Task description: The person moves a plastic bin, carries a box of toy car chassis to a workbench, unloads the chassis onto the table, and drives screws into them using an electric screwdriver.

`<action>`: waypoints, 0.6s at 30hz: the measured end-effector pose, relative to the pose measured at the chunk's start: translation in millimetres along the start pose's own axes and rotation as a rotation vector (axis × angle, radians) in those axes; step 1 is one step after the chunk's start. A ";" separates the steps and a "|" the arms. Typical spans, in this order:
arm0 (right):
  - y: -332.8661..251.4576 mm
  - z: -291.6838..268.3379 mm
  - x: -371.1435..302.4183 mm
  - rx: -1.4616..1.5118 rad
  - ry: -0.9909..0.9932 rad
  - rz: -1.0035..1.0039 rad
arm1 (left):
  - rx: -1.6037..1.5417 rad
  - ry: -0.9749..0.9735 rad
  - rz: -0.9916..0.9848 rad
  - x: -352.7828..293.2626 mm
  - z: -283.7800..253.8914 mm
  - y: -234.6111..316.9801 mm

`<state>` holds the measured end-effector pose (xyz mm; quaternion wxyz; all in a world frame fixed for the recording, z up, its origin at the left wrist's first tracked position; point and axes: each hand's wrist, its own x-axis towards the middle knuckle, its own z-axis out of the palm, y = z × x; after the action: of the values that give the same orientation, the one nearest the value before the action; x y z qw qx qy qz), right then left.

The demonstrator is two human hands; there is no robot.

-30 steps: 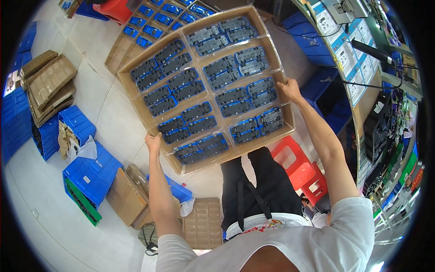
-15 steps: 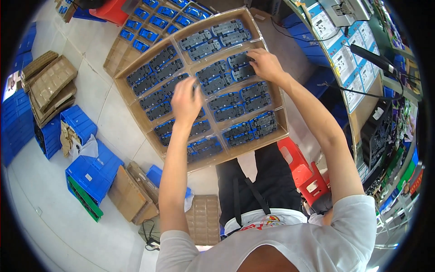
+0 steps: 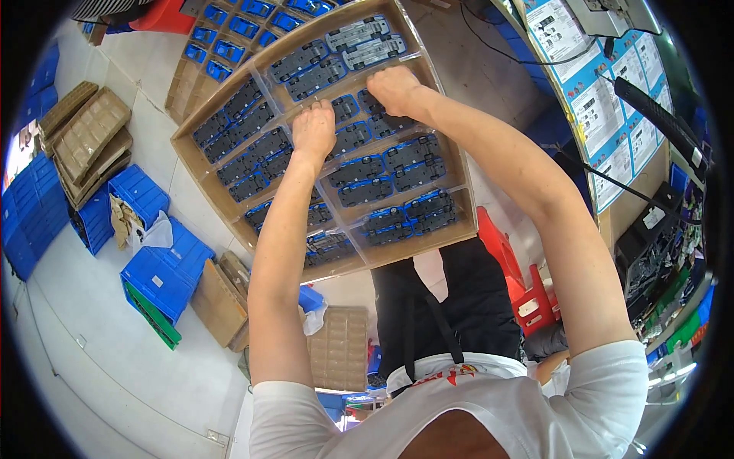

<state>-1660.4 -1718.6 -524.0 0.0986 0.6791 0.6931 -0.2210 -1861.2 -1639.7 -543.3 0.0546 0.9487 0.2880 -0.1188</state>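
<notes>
A shallow cardboard box (image 3: 200, 164) takes up the middle of the head view. Translucent dividers (image 3: 353, 81) split it into compartments of blue toy cars (image 3: 415, 159), lying with their dark undersides up; two toy cars (image 3: 365, 42) in the far row look greyer. My left hand (image 3: 313, 134) is over the middle of the box, its fingers bent and pressed together at a divider. To its right, my right hand (image 3: 394, 90) is curled at the same cross divider, above a dark toy car. What either set of fingertips grips is hidden.
More blue cars fill a brown tray (image 3: 191, 76) beyond the box. Stacked brown trays (image 3: 92, 126) and blue crates (image 3: 164, 268) stand on the left. A red stool (image 3: 527, 294) is by my legs. Printed sheets (image 3: 589, 99) and a black cable arm (image 3: 657, 118) are at right.
Both hands have closed at the divider. My right hand has moved left and my left hand farther away from me. The box appears shifted slightly up and left in view.
</notes>
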 end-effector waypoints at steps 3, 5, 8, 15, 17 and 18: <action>7.4 6.4 -0.5 -0.032 0.025 -0.033 | -0.083 -0.004 -0.008 3.1 -6.4 2.7; 10.1 6.4 -4.0 -0.047 0.050 -0.072 | -0.100 -0.013 -0.008 -3.2 -15.9 5.4; 10.7 -12.9 -14.9 0.015 0.067 -0.086 | -0.133 -0.022 -0.031 -17.7 -48.2 4.3; 10.1 -92.1 -126.3 0.567 0.379 0.214 | -0.186 0.069 0.078 -74.5 -150.0 18.9; 12.8 -95.6 -193.5 0.752 0.405 0.324 | -0.172 0.044 0.182 -86.5 -186.4 47.2; 5.1 -102.3 -230.2 0.890 0.404 0.371 | -0.170 0.030 0.246 -95.3 -204.6 61.3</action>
<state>-1625.2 -1880.4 -334.0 -0.2978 0.7958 0.4053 -0.3374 -1864.1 -1706.2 -319.1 0.1444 0.9704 0.1794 -0.0724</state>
